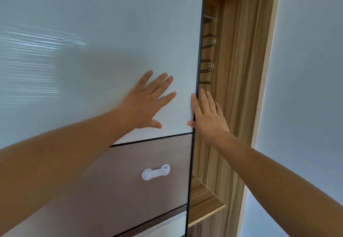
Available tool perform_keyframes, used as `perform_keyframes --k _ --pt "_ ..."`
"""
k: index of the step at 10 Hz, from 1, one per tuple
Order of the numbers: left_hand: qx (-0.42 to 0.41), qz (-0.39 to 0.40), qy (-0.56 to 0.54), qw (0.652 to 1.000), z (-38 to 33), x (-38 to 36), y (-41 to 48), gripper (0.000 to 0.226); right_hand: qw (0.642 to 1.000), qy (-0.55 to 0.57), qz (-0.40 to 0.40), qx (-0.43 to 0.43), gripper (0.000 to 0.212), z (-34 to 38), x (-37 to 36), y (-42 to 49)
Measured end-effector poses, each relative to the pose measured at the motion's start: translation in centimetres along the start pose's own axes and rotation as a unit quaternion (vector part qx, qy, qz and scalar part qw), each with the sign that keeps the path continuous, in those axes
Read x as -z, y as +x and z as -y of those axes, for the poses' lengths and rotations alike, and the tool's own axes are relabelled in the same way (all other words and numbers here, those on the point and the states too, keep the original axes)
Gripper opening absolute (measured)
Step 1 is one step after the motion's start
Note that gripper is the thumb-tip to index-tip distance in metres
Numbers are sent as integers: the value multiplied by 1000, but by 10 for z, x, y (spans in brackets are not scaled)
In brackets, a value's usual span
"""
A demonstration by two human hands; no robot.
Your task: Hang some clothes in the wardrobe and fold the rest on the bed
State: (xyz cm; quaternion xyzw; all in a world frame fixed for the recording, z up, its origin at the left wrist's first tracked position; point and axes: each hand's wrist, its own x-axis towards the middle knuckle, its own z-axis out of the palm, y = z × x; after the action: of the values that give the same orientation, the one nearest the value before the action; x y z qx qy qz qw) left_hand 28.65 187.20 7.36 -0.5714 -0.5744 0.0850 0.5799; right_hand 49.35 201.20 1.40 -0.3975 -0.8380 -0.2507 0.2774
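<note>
A wardrobe sliding door [104, 38] with a pale glossy upper panel and a brown lower panel fills the left of the view. My left hand [146, 101] lies flat on the pale panel with fingers spread. My right hand [207, 116] is at the door's dark right edge, fingers straight, thumb on the front face. Right of the edge a narrow gap shows the wood-grain wardrobe interior [235, 88]. No clothes are in view.
Metal hooks [208, 40] stick out inside the gap, above my right hand. A wooden shelf [206, 197] sits lower in the gap. A white plastic child lock [156, 171] is stuck on the brown panel. A pale wall [304, 88] stands at the right.
</note>
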Motion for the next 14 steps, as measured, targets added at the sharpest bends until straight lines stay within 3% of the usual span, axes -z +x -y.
perform_keyframes --k 2,3,6,7,9,12,14 --pt "66 -27 -8 997 -31 -1 38 115 998 24 39 39 125 -30 -18 1" --pt "54 -32 -3 998 -51 -5 68 116 991 115 69 14 134 -37 -34 0" --pt "-34 7 -2 999 -99 0 144 119 981 137 129 -53 136 -121 -59 12" --pt "-7 -10 8 1000 -104 -3 146 116 967 193 145 -86 142 -143 -66 19" --pt "-20 -34 11 999 -130 -7 173 106 949 251 137 -134 143 -180 -85 25" --pt "-20 -54 19 998 -145 -13 190 107 950 255 124 -129 142 -200 -102 27" --pt "-20 -40 17 999 -147 -5 191 107 947 223 186 -136 122 -213 -82 19"
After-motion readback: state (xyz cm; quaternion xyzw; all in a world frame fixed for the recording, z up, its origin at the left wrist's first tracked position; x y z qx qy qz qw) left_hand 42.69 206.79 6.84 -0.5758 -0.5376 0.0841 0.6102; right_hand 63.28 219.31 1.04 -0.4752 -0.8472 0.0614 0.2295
